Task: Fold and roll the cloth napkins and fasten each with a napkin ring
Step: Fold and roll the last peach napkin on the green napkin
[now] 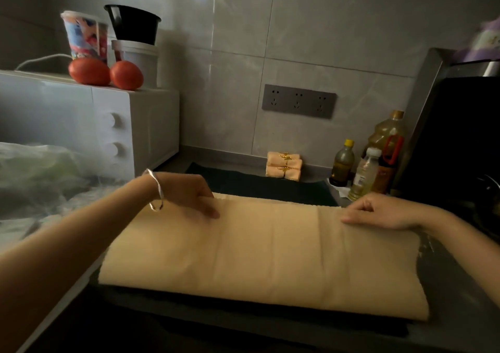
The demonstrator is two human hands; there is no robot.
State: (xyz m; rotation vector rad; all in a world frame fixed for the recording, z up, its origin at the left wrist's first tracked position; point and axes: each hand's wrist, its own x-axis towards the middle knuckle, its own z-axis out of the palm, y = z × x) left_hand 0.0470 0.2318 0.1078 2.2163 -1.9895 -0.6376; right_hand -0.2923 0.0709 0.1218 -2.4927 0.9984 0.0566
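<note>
Peach cloth napkin (259, 255) folded lengthwise on the dark mat (257, 185) at the counter (460, 312) front, far edge pinched by the curled fingers of left hand (186, 195) and right hand (378, 212): keep both corners level, draw taut, align edges squarely, then smooth before rolling

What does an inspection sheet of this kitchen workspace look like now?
Surface: dark mat on the counter.
Job's things: beige napkin folded flat on the mat; two rolled napkins with gold rings together near the wall.
Clutter: two tomatoes and cups on the microwave; bottles at right; plastic bag at left.
Hands: left hand and right hand each hold the napkin's far edge.
Cables: white cable on the microwave.
Surroundings: tiled wall; wall socket with nothing plugged in.
</note>
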